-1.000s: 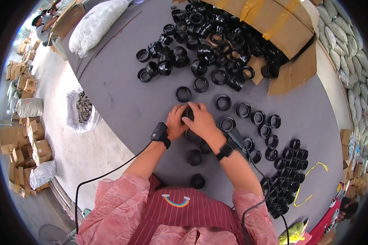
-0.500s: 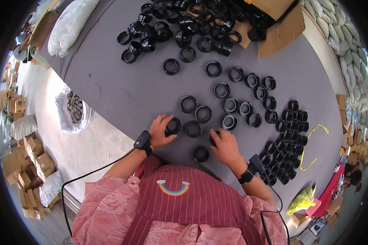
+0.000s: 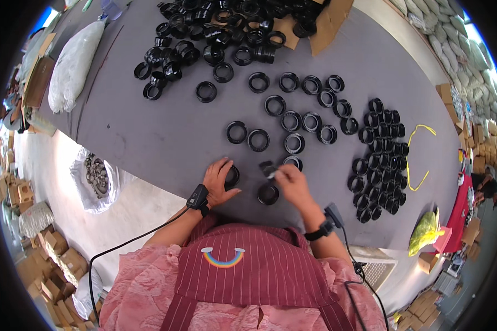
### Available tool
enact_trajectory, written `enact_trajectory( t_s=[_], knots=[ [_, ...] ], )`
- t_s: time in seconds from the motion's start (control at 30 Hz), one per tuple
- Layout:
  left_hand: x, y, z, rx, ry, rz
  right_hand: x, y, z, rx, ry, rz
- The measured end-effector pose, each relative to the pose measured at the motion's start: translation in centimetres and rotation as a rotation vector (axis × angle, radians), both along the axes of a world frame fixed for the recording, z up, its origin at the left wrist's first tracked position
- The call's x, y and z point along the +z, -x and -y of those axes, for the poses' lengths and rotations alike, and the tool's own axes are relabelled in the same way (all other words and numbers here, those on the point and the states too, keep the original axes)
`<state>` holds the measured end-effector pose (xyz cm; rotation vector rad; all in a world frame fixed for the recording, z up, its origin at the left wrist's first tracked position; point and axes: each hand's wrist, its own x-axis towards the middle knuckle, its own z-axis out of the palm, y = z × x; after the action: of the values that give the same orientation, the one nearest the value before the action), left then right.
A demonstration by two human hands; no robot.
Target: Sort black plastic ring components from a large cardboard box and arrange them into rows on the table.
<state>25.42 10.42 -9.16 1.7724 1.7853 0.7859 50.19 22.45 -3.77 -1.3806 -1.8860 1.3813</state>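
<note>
My left hand [image 3: 220, 181] curls around a black ring [image 3: 233, 175] on the table, thumb below it and fingers over its upper left side. Just right of it, my right hand [image 3: 294, 183] pinches another black ring [image 3: 267, 169], which is tilted and slightly blurred. Below that held ring, a black ring [image 3: 268, 194] lies flat, close to the table's near edge. Partly covered by my right hand is one more black ring [image 3: 294, 162]. Two black rings [image 3: 258, 140] lie side by side farther up.
Loose black rings [image 3: 290, 121] spread across the grey table [image 3: 165, 132]. Tightly packed rings [image 3: 376, 160] stand at the right beside a yellow strap [image 3: 419, 129]. A ring heap spills from a cardboard box [image 3: 330, 27] at the back. A plastic-lined container of parts [image 3: 98, 176] sits at left.
My right hand has let go of the ring under its fingers and picked up the one lying in the middle. The left hand stays at its ring. The whole view has shifted.
</note>
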Motion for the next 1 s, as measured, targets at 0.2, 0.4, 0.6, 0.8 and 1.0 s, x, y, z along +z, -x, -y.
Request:
enact_trajectory(
  t_s=[0.2, 0.4, 0.6, 0.8, 1.0],
  knots=[
    [0.0, -1.8, -0.3, -0.092, -0.049, 0.016, -1.9, -10.4, 0.9, -0.417, 0.739, -0.001],
    [0.1, -7.3, -1.8, -0.271, -0.094, -0.109, -8.3, -12.1, 3.7, -0.596, 0.188, 0.226],
    [0.1, -12.7, -3.5, -0.405, -0.032, 0.047, -5.6, -9.8, 7.5, -0.497, -0.278, 0.436],
    [1.9, -13.6, -5.7, -0.505, -0.072, 0.089, -0.4, -8.0, 8.6, -0.205, -0.193, 0.712],
    [3.0, -2.2, -11.0, -0.045, -0.195, -0.315, -1.5, -7.2, 8.6, -0.096, -0.249, 0.754]
  ],
)
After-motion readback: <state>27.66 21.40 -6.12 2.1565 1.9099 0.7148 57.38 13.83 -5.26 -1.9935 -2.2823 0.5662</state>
